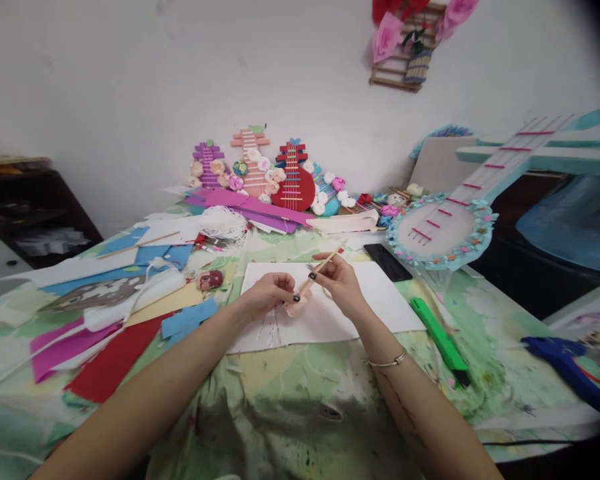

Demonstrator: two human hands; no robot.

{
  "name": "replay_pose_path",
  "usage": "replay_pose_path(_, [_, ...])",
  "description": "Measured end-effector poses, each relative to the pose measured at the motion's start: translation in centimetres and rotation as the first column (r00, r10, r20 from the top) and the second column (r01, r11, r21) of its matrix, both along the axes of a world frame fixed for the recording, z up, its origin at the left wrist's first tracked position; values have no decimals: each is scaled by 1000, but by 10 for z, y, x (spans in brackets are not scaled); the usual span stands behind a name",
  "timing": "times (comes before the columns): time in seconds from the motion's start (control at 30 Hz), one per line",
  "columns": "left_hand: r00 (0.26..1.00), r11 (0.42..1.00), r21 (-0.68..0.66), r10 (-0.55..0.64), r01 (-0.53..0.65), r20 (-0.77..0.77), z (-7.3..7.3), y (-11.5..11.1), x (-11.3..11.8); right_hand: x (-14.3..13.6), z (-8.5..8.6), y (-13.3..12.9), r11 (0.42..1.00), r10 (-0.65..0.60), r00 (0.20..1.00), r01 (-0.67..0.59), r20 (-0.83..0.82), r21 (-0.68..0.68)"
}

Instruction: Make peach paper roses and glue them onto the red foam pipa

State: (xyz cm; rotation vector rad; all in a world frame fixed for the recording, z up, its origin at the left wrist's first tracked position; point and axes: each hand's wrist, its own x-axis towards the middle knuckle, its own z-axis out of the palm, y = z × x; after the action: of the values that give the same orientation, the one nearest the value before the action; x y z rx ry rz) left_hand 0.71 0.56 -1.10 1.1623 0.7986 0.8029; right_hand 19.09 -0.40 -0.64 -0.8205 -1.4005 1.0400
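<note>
The left hand's [271, 293] fingers pinch peach crepe paper [295, 309], nearly closed; the right hand's [341, 285] grip a thin wooden stick [326, 263], slanting toward the frame's upper right.

Craft wkshop, prob.: model lutes [306, 192], col. sheets [120, 359] & cutter [436, 331] on tbl [260, 380].

Wall [300, 67], 12 o'clock from mid-view: matt, lightly smudged. Phone [387, 262], 3 o'clock: smooth, dark face. Cutter [437, 337], 4 o'clock: bright plastic. Bangle [387, 363], between 4 and 5: shiny metal. Sheet [330, 328], 5 o'clock: smooth matt paper. Flower [295, 308], 6 o'clock: thin, crinkled, apparently paper. Cloth [250, 373], 7 o'clock: creased fabric. Stick [340, 248], near centre: pale wood, unglossed.
</note>
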Motion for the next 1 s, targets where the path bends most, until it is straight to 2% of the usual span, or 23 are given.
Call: replay_pose_path(1.0, [1000, 1000, 5, 9, -9, 2, -1, 0, 1, -1, 1, -1, 1000, 8, 1000, -8, -13, -10])
